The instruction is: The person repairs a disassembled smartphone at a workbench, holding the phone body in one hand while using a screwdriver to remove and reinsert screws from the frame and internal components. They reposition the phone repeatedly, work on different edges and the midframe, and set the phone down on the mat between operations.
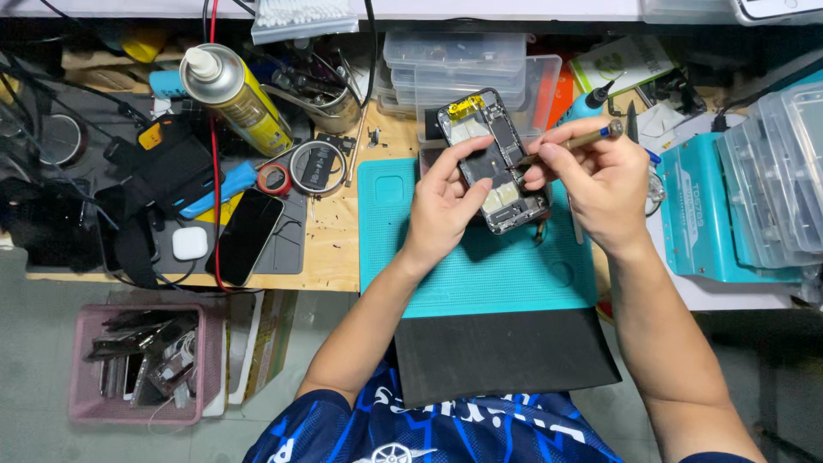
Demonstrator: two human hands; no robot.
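Holding opened phone [493, 163] above teal mat [403, 257], left hand [441, 206] clamped around it; right hand [596, 184] pinching screwdriver [574, 140], working inside; reassembly seemingly remaining.

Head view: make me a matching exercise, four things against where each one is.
Things:
1. opened phone
2. screwdriver
3. spray can
4. pink basket

Places:
A. on the floor, lower left
B. in the right hand
C. in the left hand, above the teal mat
D. lying on the bench, upper left

Pairs: 1-C, 2-B, 3-D, 4-A
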